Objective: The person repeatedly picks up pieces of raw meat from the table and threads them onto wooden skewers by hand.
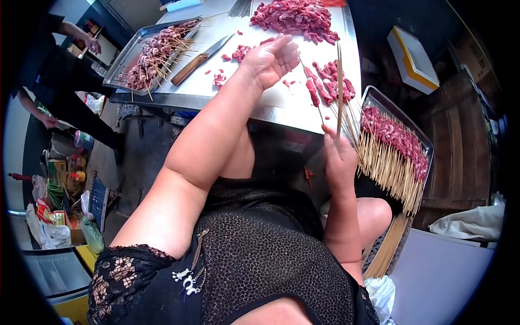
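Observation:
My left hand (pixel 273 59) is over the white tabletop, palm turned up and fingers apart, with nothing visible in it. Small raw meat pieces (pixel 241 52) lie just beyond its wrist. My right hand (pixel 340 157) is at the table's front edge, closed on a bamboo skewer (pixel 339 86) that stands upright. A thinner skewer with meat threaded on it (pixel 312 92) slants up from the same fingers. Behind them, several loaded skewers (pixel 337 81) rest with their sticks over the edge. A large heap of cut meat (pixel 295 19) lies farther back.
A knife with a wooden handle (pixel 197 62) lies left of my left hand. Meat skewers fill part of a metal tray (pixel 120 60) at the left. Another tray (pixel 429 145) of skewers is at my right, above bare sticks (pixel 391 244). Another person (pixel 59 81) stands at the left.

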The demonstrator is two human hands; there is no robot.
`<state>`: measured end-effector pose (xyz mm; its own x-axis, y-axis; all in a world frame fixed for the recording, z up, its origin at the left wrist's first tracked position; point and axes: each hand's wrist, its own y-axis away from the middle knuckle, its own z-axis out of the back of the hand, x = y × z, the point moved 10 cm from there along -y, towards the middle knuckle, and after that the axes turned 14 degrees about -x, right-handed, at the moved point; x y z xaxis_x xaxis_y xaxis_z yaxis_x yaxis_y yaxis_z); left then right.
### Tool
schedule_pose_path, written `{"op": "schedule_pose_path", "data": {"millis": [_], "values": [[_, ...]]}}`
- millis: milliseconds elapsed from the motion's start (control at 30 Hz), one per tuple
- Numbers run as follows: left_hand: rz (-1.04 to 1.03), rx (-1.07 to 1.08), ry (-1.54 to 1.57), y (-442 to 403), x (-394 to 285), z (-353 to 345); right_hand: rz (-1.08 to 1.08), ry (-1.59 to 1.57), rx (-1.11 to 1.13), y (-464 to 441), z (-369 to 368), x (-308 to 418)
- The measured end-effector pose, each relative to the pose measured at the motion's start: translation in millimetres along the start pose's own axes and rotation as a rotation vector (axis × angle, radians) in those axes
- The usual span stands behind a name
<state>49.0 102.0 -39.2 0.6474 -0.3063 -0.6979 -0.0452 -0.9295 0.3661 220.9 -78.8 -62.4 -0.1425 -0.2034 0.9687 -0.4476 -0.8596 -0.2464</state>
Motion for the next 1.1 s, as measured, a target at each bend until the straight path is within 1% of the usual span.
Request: {"op": "schedule_pose_path", "data": {"millis": [67, 200, 267, 400, 500, 633, 700, 733, 833, 867, 933, 1000, 1067, 1100], "values": [[-0.017, 0.037, -0.015, 3.8, -2.1, -6.1, -0.130, -0.003, 0.036, 2.2, -1.5, -11.7], [-0.059, 0.104, -0.075, 13.5, -6.8, -12.7, -0.165, -0.001, 0.035, 4.8, -2.7, -15.8], [-0.061, 0.107, -0.068, 13.1, -7.8, -11.9, -0.089, -0.008, 0.007, 3.7, 0.0, -5.8], [-0.067, 0.108, -0.078, 13.9, -8.5, -11.6, -0.110, 0.038, 0.028, 3.8, 3.1, -10.7], [-0.094, 0.111, -0.131, 16.7, -8.8, -12.7, -0.063, 0.026, 0.026, 1.9, 5.0, -7.3], [-0.083, 0.134, -0.160, 19.4, -2.7, -15.5, -0.082, 0.004, 0.029, 1.4, 6.5, -11.7], [-0.148, 0.132, -0.157, 23.7, -4.2, -18.5, 0.003, 0.013, -0.009, 1.1, 7.9, -8.8], [-0.148, 0.133, -0.157, 23.4, -2.2, -19.1, 0.003, 0.013, -0.009, 2.4, 6.9, -7.0], [-0.200, 0.138, -0.127, 25.8, -3.8, -21.6, -0.099, 0.027, -0.018, 6.6, 5.1, -5.8], [-0.181, 0.128, -0.136, 26.3, -1.4, -21.1, -0.099, 0.027, -0.017, 6.1, 5.2, -6.1], [-0.162, 0.116, -0.144, 26.1, -0.3, -18.9, -0.022, 0.087, -0.028, 4.2, 6.9, -2.0], [-0.089, 0.198, -0.169, 26.3, 6.8, -23.0, -0.027, 0.074, -0.023, 3.4, 7.1, -3.8], [-0.076, 0.220, -0.196, 26.4, 8.9, -22.3, -0.036, 0.064, -0.016, 3.7, 6.6, -7.1], [-0.064, 0.246, -0.224, 27.3, 11.7, -23.6, 0.008, 0.054, -0.011, 3.2, 5.7, -4.9]]}}
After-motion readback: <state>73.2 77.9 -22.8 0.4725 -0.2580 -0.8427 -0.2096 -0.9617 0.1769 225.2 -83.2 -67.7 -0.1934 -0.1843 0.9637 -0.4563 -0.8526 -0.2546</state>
